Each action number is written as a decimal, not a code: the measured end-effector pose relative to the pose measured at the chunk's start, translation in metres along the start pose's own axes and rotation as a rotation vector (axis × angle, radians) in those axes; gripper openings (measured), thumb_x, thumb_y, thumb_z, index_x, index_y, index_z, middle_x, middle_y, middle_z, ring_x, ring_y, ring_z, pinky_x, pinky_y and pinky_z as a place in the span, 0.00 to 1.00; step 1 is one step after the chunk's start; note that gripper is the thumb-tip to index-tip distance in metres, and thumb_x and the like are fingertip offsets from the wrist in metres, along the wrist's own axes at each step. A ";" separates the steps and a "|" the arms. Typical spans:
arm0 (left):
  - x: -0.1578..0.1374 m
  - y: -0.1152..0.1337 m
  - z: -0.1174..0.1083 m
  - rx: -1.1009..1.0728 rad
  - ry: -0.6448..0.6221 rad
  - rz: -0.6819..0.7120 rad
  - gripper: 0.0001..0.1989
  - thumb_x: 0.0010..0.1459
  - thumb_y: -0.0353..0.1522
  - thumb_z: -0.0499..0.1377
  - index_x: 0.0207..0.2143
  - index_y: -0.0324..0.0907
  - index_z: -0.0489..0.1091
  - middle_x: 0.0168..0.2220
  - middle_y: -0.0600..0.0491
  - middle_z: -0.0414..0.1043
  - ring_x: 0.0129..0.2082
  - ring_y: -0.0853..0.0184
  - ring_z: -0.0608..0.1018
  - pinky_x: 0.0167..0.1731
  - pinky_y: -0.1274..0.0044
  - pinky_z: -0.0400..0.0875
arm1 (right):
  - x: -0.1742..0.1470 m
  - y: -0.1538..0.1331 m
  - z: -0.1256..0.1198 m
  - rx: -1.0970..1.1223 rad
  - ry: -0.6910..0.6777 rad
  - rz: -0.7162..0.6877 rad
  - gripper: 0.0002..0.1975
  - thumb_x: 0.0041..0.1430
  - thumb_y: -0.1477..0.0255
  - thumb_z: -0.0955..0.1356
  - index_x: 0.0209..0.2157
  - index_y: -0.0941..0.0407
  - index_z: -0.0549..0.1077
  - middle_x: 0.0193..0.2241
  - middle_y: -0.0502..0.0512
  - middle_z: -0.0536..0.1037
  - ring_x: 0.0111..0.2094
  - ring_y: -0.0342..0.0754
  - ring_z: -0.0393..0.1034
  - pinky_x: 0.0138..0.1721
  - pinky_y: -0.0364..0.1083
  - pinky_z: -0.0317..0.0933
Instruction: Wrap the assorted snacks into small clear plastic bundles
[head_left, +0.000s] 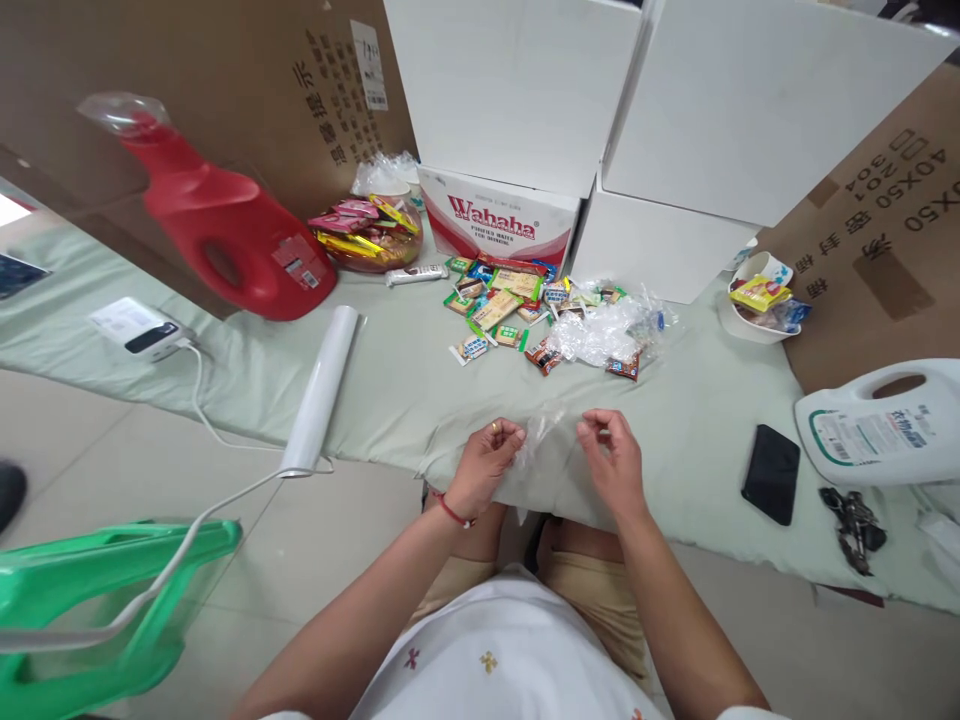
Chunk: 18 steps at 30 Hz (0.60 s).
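My left hand (487,462), with a ring and a red wrist cord, pinches a thin clear plastic bag (541,432) above the front of the cloth-covered table. Just right of the bag is my right hand (613,458); its fingers are bent, with a small gap between thumb and forefinger, and nothing shows between them. Beyond the hands lies a pile of small wrapped snacks (496,308). A heap of clear plastic bags (604,332) covers part of that pile on its right side.
Left: a red jug (232,235), a snack bowl (371,240), a white roll (321,395) and a white device (142,328) with a cable. Right: a white bowl (759,315), a phone (771,474), keys (853,525) and a detergent bottle (889,425). A Wahaha box (499,220) stands behind.
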<state>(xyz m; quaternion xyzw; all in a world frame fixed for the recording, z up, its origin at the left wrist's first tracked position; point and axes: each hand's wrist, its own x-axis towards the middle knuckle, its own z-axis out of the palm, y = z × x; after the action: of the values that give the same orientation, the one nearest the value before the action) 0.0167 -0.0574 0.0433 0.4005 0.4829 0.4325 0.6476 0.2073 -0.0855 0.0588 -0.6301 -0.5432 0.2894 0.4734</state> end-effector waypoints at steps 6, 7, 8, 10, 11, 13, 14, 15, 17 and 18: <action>-0.003 -0.002 0.010 -0.171 0.028 -0.011 0.23 0.45 0.48 0.72 0.29 0.41 0.69 0.24 0.60 0.64 0.23 0.75 0.63 0.24 0.81 0.58 | -0.016 0.006 0.025 0.240 -0.200 0.219 0.13 0.54 0.58 0.74 0.35 0.53 0.77 0.28 0.50 0.77 0.29 0.46 0.68 0.32 0.46 0.63; -0.002 -0.001 0.009 -0.199 0.058 -0.019 0.24 0.44 0.48 0.73 0.30 0.41 0.69 0.24 0.60 0.63 0.23 0.75 0.62 0.23 0.81 0.57 | -0.014 0.010 0.023 0.321 -0.141 0.269 0.13 0.54 0.57 0.74 0.32 0.53 0.76 0.26 0.49 0.75 0.26 0.45 0.65 0.30 0.45 0.62; -0.002 -0.001 0.007 -0.223 0.084 -0.025 0.24 0.43 0.48 0.73 0.30 0.41 0.69 0.24 0.61 0.62 0.23 0.76 0.62 0.23 0.82 0.57 | -0.011 0.014 0.019 0.405 -0.078 0.307 0.14 0.52 0.57 0.74 0.32 0.53 0.76 0.24 0.48 0.74 0.25 0.44 0.64 0.29 0.44 0.61; -0.001 -0.002 0.000 -0.265 0.116 -0.034 0.25 0.42 0.47 0.74 0.30 0.41 0.68 0.24 0.61 0.61 0.23 0.76 0.62 0.22 0.82 0.57 | -0.006 0.020 0.009 0.548 0.024 0.357 0.16 0.48 0.57 0.77 0.32 0.53 0.76 0.24 0.46 0.72 0.25 0.42 0.63 0.29 0.43 0.60; -0.001 -0.003 -0.004 -0.277 0.124 -0.042 0.25 0.42 0.47 0.74 0.30 0.41 0.68 0.25 0.61 0.62 0.23 0.76 0.62 0.23 0.82 0.57 | -0.005 0.021 0.004 0.603 0.057 0.379 0.17 0.47 0.57 0.78 0.32 0.53 0.76 0.23 0.46 0.71 0.25 0.41 0.62 0.29 0.42 0.60; -0.002 -0.008 -0.012 -0.259 0.145 -0.058 0.25 0.43 0.48 0.73 0.30 0.41 0.66 0.24 0.61 0.62 0.23 0.76 0.63 0.23 0.82 0.57 | -0.005 0.023 -0.005 0.672 0.096 0.419 0.18 0.45 0.58 0.80 0.31 0.54 0.76 0.23 0.45 0.69 0.25 0.40 0.61 0.28 0.41 0.59; -0.004 -0.010 -0.016 -0.213 0.165 -0.050 0.25 0.45 0.49 0.72 0.31 0.41 0.66 0.25 0.60 0.63 0.23 0.75 0.63 0.23 0.81 0.58 | -0.007 0.023 -0.008 0.690 0.101 0.430 0.18 0.44 0.58 0.80 0.30 0.54 0.76 0.22 0.45 0.69 0.24 0.39 0.61 0.27 0.40 0.58; -0.007 -0.011 -0.019 -0.140 0.194 -0.019 0.24 0.46 0.49 0.71 0.32 0.41 0.67 0.25 0.59 0.64 0.24 0.74 0.64 0.25 0.80 0.59 | -0.009 0.023 -0.010 0.701 0.097 0.436 0.18 0.44 0.58 0.80 0.30 0.54 0.76 0.22 0.44 0.68 0.24 0.39 0.60 0.27 0.40 0.58; -0.015 -0.011 -0.021 0.064 0.255 0.121 0.20 0.53 0.47 0.67 0.34 0.42 0.68 0.28 0.57 0.66 0.27 0.72 0.66 0.29 0.79 0.62 | -0.012 0.021 -0.011 0.708 0.076 0.440 0.18 0.45 0.59 0.80 0.30 0.54 0.76 0.22 0.45 0.68 0.24 0.39 0.60 0.26 0.39 0.58; -0.020 -0.009 -0.020 0.175 0.260 0.216 0.17 0.57 0.46 0.65 0.34 0.42 0.69 0.29 0.56 0.67 0.28 0.71 0.67 0.31 0.78 0.63 | -0.014 0.020 -0.011 0.714 0.064 0.445 0.17 0.45 0.59 0.80 0.30 0.54 0.76 0.21 0.45 0.68 0.24 0.39 0.60 0.25 0.39 0.57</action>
<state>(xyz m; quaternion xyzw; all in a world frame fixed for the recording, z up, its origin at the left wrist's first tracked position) -0.0048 -0.0769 0.0364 0.4454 0.5527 0.5040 0.4921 0.2219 -0.1011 0.0431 -0.5370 -0.2447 0.5348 0.6047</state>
